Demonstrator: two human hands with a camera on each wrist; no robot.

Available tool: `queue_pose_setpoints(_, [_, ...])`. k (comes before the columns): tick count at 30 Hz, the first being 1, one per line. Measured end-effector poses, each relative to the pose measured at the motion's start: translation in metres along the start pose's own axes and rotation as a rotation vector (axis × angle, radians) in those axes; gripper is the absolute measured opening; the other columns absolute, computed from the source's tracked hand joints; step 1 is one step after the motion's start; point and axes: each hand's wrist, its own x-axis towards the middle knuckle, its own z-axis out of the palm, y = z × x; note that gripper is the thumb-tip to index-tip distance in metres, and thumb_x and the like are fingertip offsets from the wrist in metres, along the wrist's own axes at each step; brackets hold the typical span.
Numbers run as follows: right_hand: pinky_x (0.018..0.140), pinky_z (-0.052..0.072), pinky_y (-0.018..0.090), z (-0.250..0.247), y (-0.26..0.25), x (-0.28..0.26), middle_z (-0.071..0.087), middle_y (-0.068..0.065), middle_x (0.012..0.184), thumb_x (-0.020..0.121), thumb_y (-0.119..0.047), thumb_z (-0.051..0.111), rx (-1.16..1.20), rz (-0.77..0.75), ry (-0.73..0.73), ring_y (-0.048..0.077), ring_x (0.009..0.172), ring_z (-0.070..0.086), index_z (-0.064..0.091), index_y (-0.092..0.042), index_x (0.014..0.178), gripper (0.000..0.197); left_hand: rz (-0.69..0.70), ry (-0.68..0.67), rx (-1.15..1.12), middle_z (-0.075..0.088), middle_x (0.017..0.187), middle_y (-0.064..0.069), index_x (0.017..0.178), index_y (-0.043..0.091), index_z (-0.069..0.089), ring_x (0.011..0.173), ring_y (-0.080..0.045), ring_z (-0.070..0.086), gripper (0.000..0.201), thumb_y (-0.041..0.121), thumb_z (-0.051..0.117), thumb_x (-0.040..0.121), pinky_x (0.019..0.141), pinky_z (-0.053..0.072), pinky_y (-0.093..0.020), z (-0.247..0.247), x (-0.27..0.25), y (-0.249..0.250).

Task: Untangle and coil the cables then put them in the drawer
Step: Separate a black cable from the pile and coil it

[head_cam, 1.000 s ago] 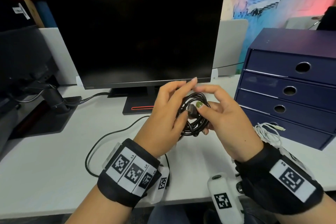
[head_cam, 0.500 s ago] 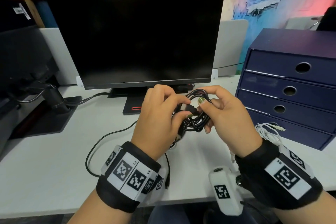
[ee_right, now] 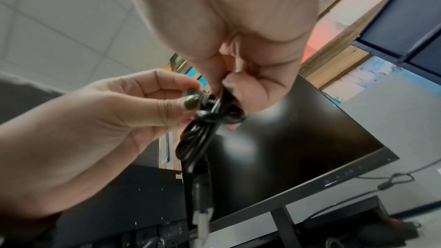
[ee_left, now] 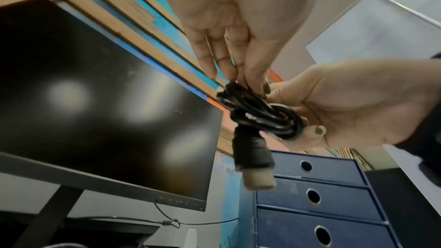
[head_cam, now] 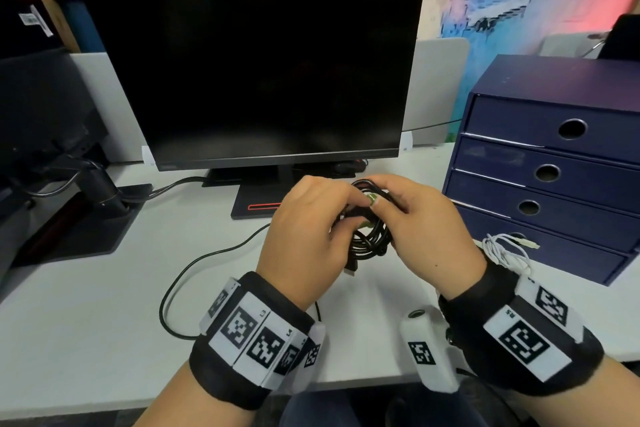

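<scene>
From the head view, I hold both hands together above the white surface point(head_cam: 104, 305), in front of the dark monitor point(head_cam: 263, 73). My left hand point(head_cam: 304, 239) curls its fingers over the left side of the coiled black cable point(head_cam: 369, 243), and my right hand point(head_cam: 426, 232) closes on the coil from the right, its thumb with the green nail pressed on top of the loops. One plug end hangs out below the coil, between my two palms. A white cable point(head_cam: 507, 250) lies bunched on the surface just beside my right wrist, in front of the blue drawer unit point(head_cam: 554, 163), whose drawers are all closed. A separate thin black lead point(head_cam: 180, 274) runs loose across the surface near my left wrist.

In the left wrist view, my left hand point(ee_left: 229, 31) points its fingers point(ee_left: 224, 59) down, and their tips pinch the top of the black cable point(ee_left: 262, 116). My right hand point(ee_left: 353, 107) cups the coil from the other side, fingers curled under it. The plug point(ee_left: 255, 163) dangles below the loops, blurred.

In the right wrist view, my right hand point(ee_right: 241, 31) has its fingers folded tight around the upper part of the black cable point(ee_right: 210, 123). My left hand point(ee_right: 100, 131) pinches the same bundle between thumb and forefinger, right against my right fingers. The rest of the coil hangs down under both grips, ending in the plug point(ee_right: 201, 212).
</scene>
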Motion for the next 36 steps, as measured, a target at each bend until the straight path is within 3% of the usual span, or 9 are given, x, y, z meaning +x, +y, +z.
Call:
queue_pose_setpoints(3, [0.073, 0.039, -0.002, 0.000, -0.001, 0.000, 0.064, -0.017, 0.097, 0.099, -0.018, 0.047, -0.067, -0.024, -0.061, 0.002, 0.090, 0.057, 0.063, -0.035, 0.120, 0.032, 0.049, 0.014, 0.017, 0.065, 0.093, 0.005, 0.092, 0.015, 0.067, 0.096, -0.010, 0.053, 0.019, 0.003, 0.065, 0.077, 0.086, 0.035, -0.010, 0.002, -0.003, -0.002])
queue_pose_setpoints(7, [0.067, 0.035, -0.001, -0.008, 0.001, 0.003, 0.058, -0.021, 0.088, 0.099, -0.012, 0.043, -0.140, -0.021, -0.238, -0.008, 0.078, 0.052, 0.059, -0.042, 0.120, 0.040, 0.034, -0.030, 0.031, 0.065, 0.094, 0.011, 0.103, 0.024, 0.062, 0.089, -0.011, 0.058, 0.030, 0.005, 0.063, 0.079, 0.075, 0.046, -0.023, 0.001, -0.006, -0.002])
queue_pose_setpoints(10, [0.081, 0.032, -0.001, -0.011, 0.005, 0.005, 0.060, -0.016, 0.113, 0.100, -0.011, 0.041, -0.135, -0.004, -0.338, 0.000, 0.104, 0.053, 0.052, -0.038, 0.132, 0.044, 0.021, -0.028, 0.043, 0.063, 0.094, 0.015, 0.107, 0.029, 0.060, 0.085, -0.009, 0.059, 0.038, 0.005, 0.065, 0.079, 0.067, 0.050, -0.030, 0.000, -0.004, 0.001])
queue_pose_setpoints(12, [0.095, 0.035, 0.009, -0.012, 0.008, 0.004, 0.056, -0.008, 0.133, 0.101, -0.018, 0.041, -0.021, 0.048, -0.328, 0.008, 0.124, 0.049, 0.037, -0.039, 0.143, 0.047, -0.003, -0.017, 0.027, 0.060, 0.094, 0.015, 0.115, 0.029, 0.062, 0.087, -0.007, 0.057, 0.044, 0.002, 0.064, 0.080, 0.069, 0.048, -0.025, -0.001, -0.001, -0.002])
queue_pose_setpoints(14, [0.089, 0.042, 0.014, -0.011, 0.009, 0.000, 0.063, 0.004, 0.122, 0.099, -0.029, 0.045, 0.047, 0.087, -0.278, 0.015, 0.115, 0.057, 0.025, -0.041, 0.147, 0.053, -0.048, -0.002, 0.032, 0.051, 0.093, 0.015, 0.127, 0.026, 0.059, 0.085, -0.004, 0.050, 0.050, 0.003, 0.063, 0.083, 0.071, 0.042, -0.012, -0.003, 0.004, -0.009])
queue_pose_setpoints(17, [0.065, 0.045, 0.006, -0.006, 0.008, -0.009, 0.067, -0.006, 0.099, 0.095, -0.029, 0.054, 0.146, 0.090, -0.162, 0.006, 0.090, 0.064, 0.031, -0.045, 0.137, 0.050, -0.091, 0.000, 0.090, 0.041, 0.088, 0.011, 0.130, 0.018, 0.058, 0.079, 0.001, 0.036, 0.047, 0.004, 0.064, 0.086, 0.070, 0.036, -0.003, -0.005, 0.009, -0.015])
queue_pose_setpoints(22, [0.064, 0.051, 0.015, 0.005, 0.012, -0.015, 0.067, -0.011, 0.093, 0.090, -0.024, 0.062, 0.267, 0.053, -0.094, 0.003, 0.081, 0.066, 0.047, -0.042, 0.124, 0.041, -0.164, -0.049, 0.033, 0.035, 0.084, 0.014, 0.121, 0.016, 0.064, 0.074, 0.000, 0.042, 0.033, 0.008, 0.061, 0.089, 0.071, 0.035, -0.001, 0.001, 0.005, -0.010])
queue_pose_setpoints(30, [0.064, 0.038, 0.002, -0.007, 0.006, -0.009, 0.058, -0.034, 0.077, 0.085, -0.011, 0.057, 0.011, -0.058, -0.208, -0.010, 0.076, 0.056, 0.051, -0.036, 0.120, 0.043, -0.232, -0.206, -0.023, 0.043, 0.088, 0.015, 0.105, 0.023, 0.066, 0.086, 0.003, 0.048, 0.017, 0.016, 0.060, 0.091, 0.071, 0.036, -0.001, -0.020, 0.015, -0.017])
queue_pose_setpoints(36, [0.056, 0.043, 0.010, -0.021, 0.007, -0.001, 0.058, -0.030, 0.070, 0.082, -0.011, 0.060, -0.002, 0.013, -0.284, -0.006, 0.060, 0.055, 0.058, -0.037, 0.111, 0.039, -0.254, -0.252, -0.085, 0.052, 0.091, 0.014, 0.100, 0.030, 0.064, 0.087, 0.000, 0.053, 0.015, 0.020, 0.062, 0.089, 0.075, 0.040, -0.006, -0.019, 0.013, -0.017])
